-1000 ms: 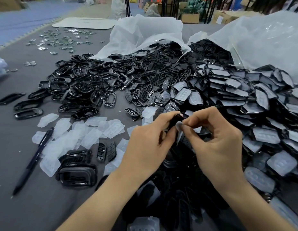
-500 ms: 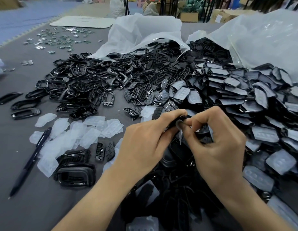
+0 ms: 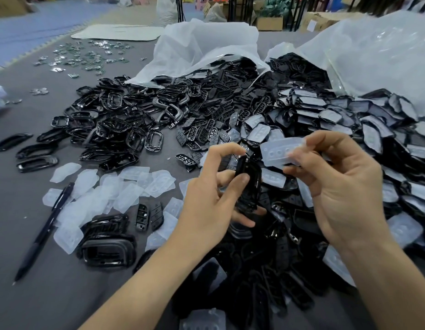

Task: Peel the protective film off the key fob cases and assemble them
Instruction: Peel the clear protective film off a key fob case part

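My left hand point(image 3: 206, 201) grips a glossy black key fob case point(image 3: 248, 184) upright, thumb on its front and fingers behind it. My right hand point(image 3: 337, 186) pinches a clear protective film point(image 3: 281, 152) with round button bumps, held up and apart from the case, to its upper right. Both hands hover above a heap of black case parts at the table's near middle. The lower end of the case is partly hidden by my left fingers.
Discarded clear films point(image 3: 106, 194) lie at the left beside a pen point(image 3: 43, 232) and a stack of black frames point(image 3: 106, 244). Film-covered cases point(image 3: 349, 120) pile at the right, loose frames point(image 3: 116, 120) at the left, white plastic bags point(image 3: 206, 44) behind.
The film has come off the case: my right hand pulled it up and to the right, and the hands, close together before, have moved apart.
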Demonstrator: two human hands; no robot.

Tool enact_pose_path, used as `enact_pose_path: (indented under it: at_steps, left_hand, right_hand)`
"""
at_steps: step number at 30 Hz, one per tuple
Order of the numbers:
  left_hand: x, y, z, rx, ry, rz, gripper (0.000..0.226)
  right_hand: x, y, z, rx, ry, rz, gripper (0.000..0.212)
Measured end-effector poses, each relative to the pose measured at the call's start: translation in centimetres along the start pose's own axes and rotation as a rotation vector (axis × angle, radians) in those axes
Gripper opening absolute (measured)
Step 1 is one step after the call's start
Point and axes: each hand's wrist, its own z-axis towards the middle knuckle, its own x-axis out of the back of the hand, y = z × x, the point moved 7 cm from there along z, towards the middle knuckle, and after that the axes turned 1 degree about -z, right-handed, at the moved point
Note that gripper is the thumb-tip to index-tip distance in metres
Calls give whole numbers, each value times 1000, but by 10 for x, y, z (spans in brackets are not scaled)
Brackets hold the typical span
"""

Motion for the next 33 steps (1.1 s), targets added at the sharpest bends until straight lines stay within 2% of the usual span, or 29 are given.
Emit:
enact_pose_path:
  at_steps: [12, 16, 18, 21, 27, 30, 33]
  left_hand:
    - [7, -1, 4, -20, 57, 63, 22]
    - [8, 2, 2, -49, 63, 68, 18]
    - [7, 3, 1, -64, 43, 61, 29]
    - [7, 4, 0, -68, 42, 47, 43]
    - [8, 9, 0, -138, 76, 180, 38]
    - [9, 13, -1, -203, 122, 327, 29]
    - [7, 15, -4, -252, 164, 361, 21]
  right_hand:
    - [-5, -1, 0, 15, -78, 28, 10]
    - [-12, -4, -4, 71, -150, -183, 15]
    - [-20, -7, -8, 129, -198, -315, 14]
    - [-30, -10, -16, 167, -268, -334, 16]
    - [-48, -13, -28, 116, -463, -260, 25]
    - [-46, -8, -28, 176, -395, -461, 27]
    - [-45, -9, -27, 304, -280, -656, 26]
